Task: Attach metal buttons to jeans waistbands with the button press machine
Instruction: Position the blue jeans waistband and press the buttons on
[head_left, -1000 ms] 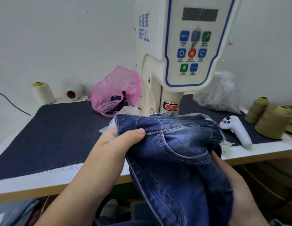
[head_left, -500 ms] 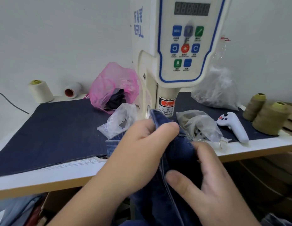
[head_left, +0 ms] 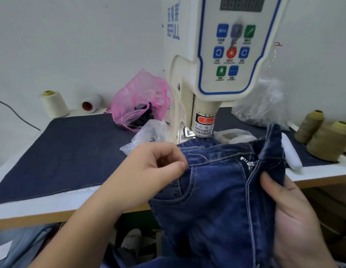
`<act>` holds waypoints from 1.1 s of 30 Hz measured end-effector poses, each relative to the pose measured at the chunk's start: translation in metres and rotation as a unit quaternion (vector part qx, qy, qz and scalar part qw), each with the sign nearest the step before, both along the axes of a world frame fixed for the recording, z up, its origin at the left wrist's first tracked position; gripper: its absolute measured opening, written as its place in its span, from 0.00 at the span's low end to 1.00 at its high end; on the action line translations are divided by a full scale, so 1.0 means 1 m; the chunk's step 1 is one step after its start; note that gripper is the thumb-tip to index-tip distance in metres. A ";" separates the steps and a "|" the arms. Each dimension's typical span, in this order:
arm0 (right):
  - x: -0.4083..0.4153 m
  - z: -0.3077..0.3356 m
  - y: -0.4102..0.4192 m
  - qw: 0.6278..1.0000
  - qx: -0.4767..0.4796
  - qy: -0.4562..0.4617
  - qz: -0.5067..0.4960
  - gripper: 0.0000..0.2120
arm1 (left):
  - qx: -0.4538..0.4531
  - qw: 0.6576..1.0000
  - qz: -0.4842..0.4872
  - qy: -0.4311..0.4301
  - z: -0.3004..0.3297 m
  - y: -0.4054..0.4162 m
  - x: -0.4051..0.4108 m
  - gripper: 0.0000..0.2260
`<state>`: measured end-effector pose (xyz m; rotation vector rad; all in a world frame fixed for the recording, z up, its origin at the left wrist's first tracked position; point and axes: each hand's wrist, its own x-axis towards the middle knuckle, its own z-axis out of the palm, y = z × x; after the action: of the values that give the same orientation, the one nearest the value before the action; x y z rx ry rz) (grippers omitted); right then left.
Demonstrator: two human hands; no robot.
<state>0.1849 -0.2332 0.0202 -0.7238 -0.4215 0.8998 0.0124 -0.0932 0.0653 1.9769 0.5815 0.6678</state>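
left hand (head_left: 149,175): fingers curled, pinching waistband edge of dark blue denim jeans (head_left: 216,200) | right hand (head_left: 295,215): thumb and fingers gripping fly flap beside open metal zipper (head_left: 249,163) | jeans: waistband at near table edge, just under cream button press machine (head_left: 212,60) head, legs hanging down

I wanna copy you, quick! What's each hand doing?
Left hand: pinching the jeans at the waistband.
Right hand: gripping the jeans beside the zipper.
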 end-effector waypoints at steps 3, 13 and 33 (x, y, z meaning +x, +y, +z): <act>0.000 -0.001 -0.001 1.000 -0.007 0.026 0.006 0.29 | 0.069 0.996 0.053 -0.015 -0.009 -0.002 0.002 0.03; 0.015 -0.004 -0.012 0.980 -0.045 0.167 0.102 0.38 | 0.298 0.941 0.155 -0.052 -0.054 -0.019 0.004 0.02; 0.004 -0.003 -0.018 0.991 -0.070 0.101 -0.048 0.27 | -0.124 0.982 0.113 -0.092 -0.058 -0.024 0.011 0.20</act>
<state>0.1893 -0.2512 0.0169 -0.7654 -0.1435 0.9087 0.0229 -0.1168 0.0072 1.6126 0.7451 0.8632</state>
